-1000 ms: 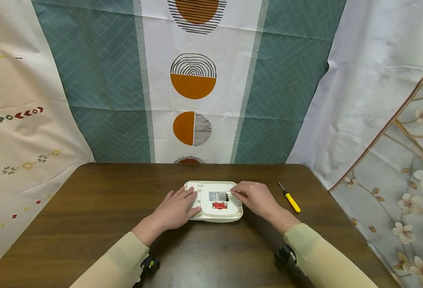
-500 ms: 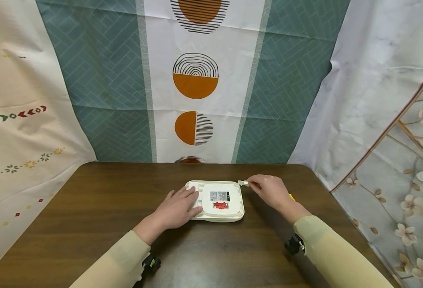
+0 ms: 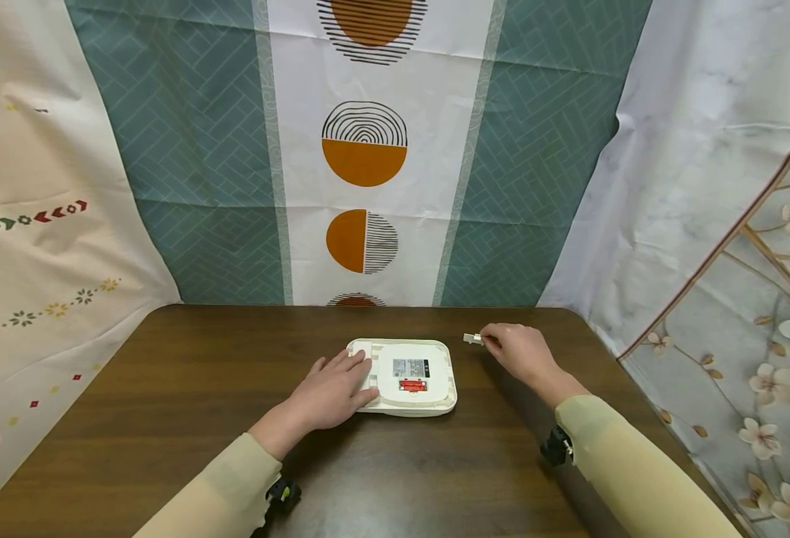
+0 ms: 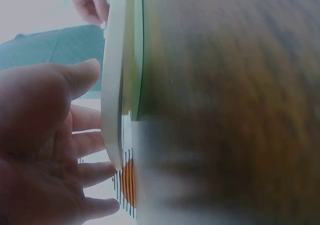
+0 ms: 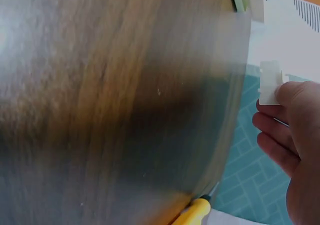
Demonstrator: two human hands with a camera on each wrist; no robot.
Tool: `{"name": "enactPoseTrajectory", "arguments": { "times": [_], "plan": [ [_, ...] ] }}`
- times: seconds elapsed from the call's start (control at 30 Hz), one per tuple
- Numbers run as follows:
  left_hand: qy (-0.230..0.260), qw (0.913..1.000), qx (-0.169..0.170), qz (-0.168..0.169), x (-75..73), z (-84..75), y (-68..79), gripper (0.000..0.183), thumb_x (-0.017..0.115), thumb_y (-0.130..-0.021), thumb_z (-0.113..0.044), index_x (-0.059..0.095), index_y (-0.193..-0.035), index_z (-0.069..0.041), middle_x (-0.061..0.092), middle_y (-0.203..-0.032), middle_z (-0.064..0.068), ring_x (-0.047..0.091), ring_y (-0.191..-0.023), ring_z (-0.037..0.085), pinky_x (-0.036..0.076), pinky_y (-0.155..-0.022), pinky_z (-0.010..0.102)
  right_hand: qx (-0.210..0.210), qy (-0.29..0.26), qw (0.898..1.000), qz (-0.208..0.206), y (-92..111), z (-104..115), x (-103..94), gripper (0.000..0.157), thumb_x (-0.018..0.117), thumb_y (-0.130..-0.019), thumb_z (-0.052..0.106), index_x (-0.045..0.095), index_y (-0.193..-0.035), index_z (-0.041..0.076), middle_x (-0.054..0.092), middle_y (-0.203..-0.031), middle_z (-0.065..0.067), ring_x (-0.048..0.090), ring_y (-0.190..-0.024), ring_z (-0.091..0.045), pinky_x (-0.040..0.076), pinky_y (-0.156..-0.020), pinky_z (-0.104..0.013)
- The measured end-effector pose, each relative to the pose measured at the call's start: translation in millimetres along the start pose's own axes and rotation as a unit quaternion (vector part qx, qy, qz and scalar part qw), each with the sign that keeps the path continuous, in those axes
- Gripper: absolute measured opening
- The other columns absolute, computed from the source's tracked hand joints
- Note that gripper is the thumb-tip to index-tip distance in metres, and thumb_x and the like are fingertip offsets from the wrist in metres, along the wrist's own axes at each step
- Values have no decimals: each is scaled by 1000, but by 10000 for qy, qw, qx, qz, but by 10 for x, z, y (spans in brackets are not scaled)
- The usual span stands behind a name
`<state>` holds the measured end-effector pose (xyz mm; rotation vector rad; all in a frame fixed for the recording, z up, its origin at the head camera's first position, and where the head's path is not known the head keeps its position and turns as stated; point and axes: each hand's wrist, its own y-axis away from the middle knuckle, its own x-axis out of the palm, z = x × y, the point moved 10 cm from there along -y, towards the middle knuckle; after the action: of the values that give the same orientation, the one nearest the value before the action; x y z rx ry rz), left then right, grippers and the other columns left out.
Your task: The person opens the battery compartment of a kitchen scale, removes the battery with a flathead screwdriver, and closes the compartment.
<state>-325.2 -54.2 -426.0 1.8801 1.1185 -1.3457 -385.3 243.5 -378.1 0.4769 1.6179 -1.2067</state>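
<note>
From my remote seat I see a small white plastic cover (image 5: pixel 270 85) pinched between the thumb and curled fingers of the right hand (image 3: pixel 519 353); they take one end only, I judge so that its tabbed edge stands free ahead of the fingertips, well off the surface (image 3: pixel 233 373). To the left of those fingers, apart from them, a white plastic device (image 3: pixel 386 372) lies flat, its printed label (image 3: pixel 410 368) and red inset (image 3: pixel 412 385) facing up, just right of the left thumb. The left hand (image 3: pixel 327 392) rests on the device's left end with fingers straight, gripping nothing, probably to stop it sliding. A yellow-handled screwdriver (image 5: pixel 192 215) lies apart from the right fingers, untouched; the right forearm seems to hide it from the head camera.
</note>
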Motion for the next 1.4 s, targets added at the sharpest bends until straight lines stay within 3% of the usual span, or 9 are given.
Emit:
{"name": "enactPoseTrajectory", "arguments": {
  "times": [0.8,1.4],
  "plan": [
    [-56,10000,-55,-26,3,-6,8,67,65,-112,-46,54,-162,-4,43,-173,15,30,-164,41,23,-127,73,-350,365,9966,645,144,-121,151,11,86,-94,2,86,-101,11,81,-96,-1,77,-83,-24,64,-72,-47],
    [-274,9996,-101,5,12,-34,13,68,66,-111,-47,54,-163,-5,43,-173,15,30,-164,41,22,-127,72,-218,417,9952,859,159,-123,258,9,89,-93,6,86,-98,13,82,-96,-1,76,-81,-23,64,-72,-46]
  ]
}}
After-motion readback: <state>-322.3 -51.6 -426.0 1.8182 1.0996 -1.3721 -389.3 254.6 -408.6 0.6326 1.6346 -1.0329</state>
